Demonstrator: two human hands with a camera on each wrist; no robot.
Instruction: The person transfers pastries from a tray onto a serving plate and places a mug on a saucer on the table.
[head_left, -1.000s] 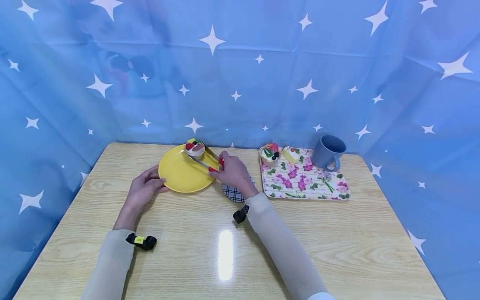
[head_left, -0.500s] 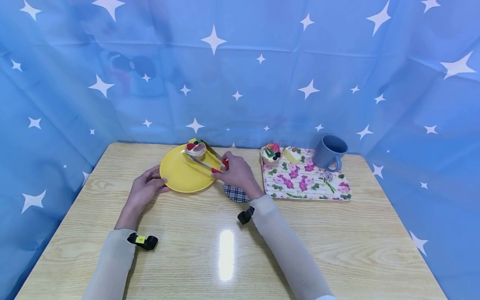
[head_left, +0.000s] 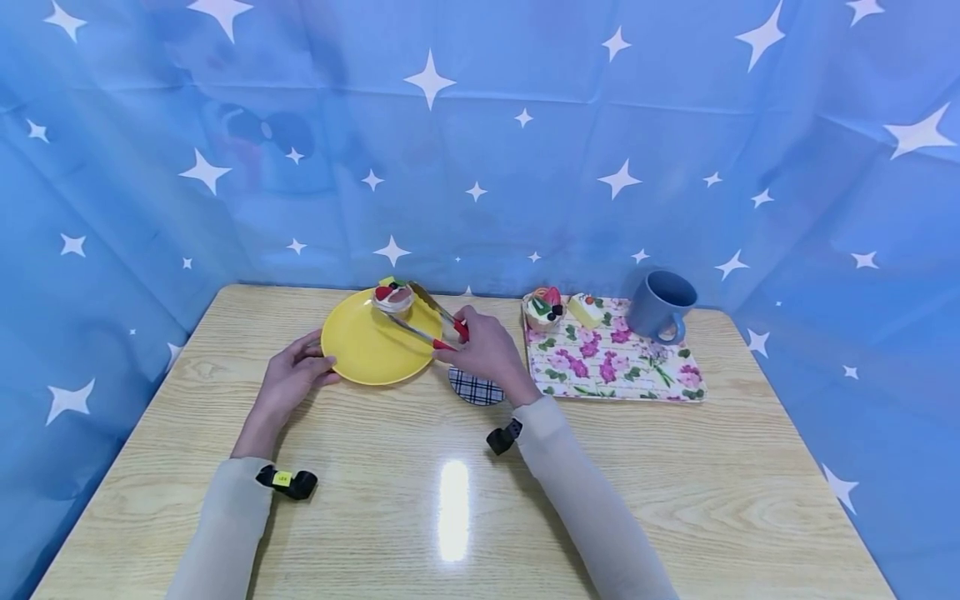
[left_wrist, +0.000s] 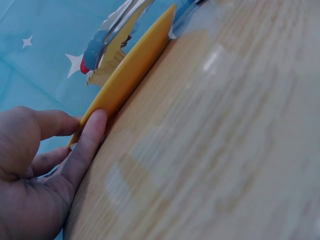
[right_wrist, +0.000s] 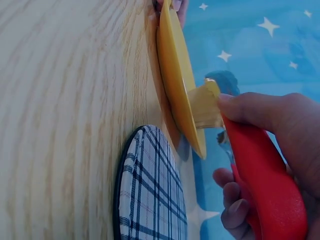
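Observation:
On the yellow plate [head_left: 375,358] stands a fruit-topped cupcake [head_left: 393,300], near the far rim. My left hand [head_left: 291,377] pinches the plate's left rim, a finger on the near side in the left wrist view, where the plate's edge [left_wrist: 132,70] appears steeply angled. Red-handled metal tongs [head_left: 444,344] are gripped in my right hand [head_left: 491,350]. Their two arms spread to either side of the cupcake. The right wrist view shows my thumb along one red handle [right_wrist: 265,185] and curled fingers at the other.
A round plaid coaster [head_left: 476,389] lies just below my right hand. To the right, a floral tray [head_left: 558,379] bears a second cupcake [head_left: 542,310], a slice of cake [head_left: 585,311] and a blue mug [head_left: 658,307]. A blue starry curtain [head_left: 480,150] hangs behind the table.
My right hand has drawn slightly to the right with the tongs, showing more of the coaster. The cupcake keeps its place on the plate, and my left hand stays at the rim.

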